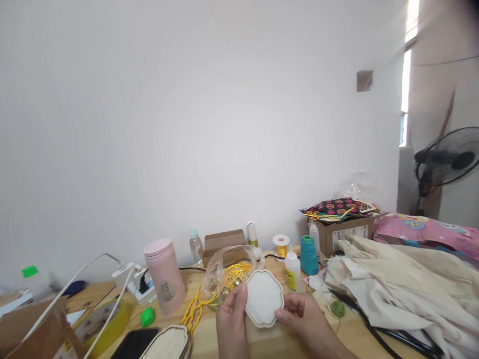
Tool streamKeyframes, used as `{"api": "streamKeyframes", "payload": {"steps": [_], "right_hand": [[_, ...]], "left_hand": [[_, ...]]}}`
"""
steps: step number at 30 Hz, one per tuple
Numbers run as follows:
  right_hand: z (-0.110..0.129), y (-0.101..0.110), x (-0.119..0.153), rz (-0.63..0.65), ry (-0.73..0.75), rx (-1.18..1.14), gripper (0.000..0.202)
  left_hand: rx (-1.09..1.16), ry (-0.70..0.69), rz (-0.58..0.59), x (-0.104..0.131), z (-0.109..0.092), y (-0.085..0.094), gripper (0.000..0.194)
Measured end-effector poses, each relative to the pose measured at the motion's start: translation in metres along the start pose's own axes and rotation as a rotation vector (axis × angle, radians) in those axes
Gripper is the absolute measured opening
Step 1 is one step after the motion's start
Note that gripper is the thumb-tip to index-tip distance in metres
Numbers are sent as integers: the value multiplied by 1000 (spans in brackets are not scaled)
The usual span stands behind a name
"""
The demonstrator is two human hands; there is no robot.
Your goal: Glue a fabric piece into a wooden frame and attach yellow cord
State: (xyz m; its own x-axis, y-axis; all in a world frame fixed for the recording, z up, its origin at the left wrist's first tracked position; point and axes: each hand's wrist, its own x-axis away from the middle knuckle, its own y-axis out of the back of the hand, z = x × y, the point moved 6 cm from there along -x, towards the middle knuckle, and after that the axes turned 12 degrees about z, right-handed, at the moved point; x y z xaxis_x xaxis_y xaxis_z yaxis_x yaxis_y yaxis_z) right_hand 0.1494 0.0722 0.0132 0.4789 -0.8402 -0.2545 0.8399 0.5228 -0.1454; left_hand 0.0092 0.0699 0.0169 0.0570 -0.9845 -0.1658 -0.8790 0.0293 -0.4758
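Observation:
Between my two hands, above the front of the table, is a flat white plaque with a scalloped edge and a dark outline (264, 298). My left hand (232, 319) grips its left edge, thumb in front and fingers behind. My right hand (301, 316) pinches the lower right edge between thumb and curled fingers. Just behind it lies a clear plastic bag (217, 267) with yellow cords (237, 271) and brass-coloured bells (225, 292). A white squeeze bottle with a yellow label (292, 271) stands close behind my right hand. Similar scalloped pieces (166, 343) lie at the lower left.
Left are a pink tumbler (165, 276), a power strip (142, 289), yellow tape (105, 324), a green cap (147, 316) and a black phone (134, 344). Right are teal thread (309, 255), a cardboard box (344, 234), cream fabric (404, 284) and black-handled scissors (404, 336).

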Motion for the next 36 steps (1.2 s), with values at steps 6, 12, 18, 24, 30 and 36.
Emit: {"api": "streamKeyframes", "payload": {"steps": [6,12,18,24,30,36], "right_hand": [[0,2,0,-21,-16,-6,31],[2,-3,1,-19,-28,12,29],[-2,-3,1,-26,-50,3,27],[-5,-7,-1,62,-52,-29,27],[-5,-8,-1,166,-38,22,34],[-1,0,-1,47,-18,150,45]], "left_hand": [[73,3,12,1,0,-1,24],[-33,47,15,-1,3,1,33],[-110,53,-28,-4,5,9,36],[-144,37,-34,-5,6,12,32],[-147,39,-59,-8,6,16,34],[-126,35,-21,-8,8,14,34]]}}
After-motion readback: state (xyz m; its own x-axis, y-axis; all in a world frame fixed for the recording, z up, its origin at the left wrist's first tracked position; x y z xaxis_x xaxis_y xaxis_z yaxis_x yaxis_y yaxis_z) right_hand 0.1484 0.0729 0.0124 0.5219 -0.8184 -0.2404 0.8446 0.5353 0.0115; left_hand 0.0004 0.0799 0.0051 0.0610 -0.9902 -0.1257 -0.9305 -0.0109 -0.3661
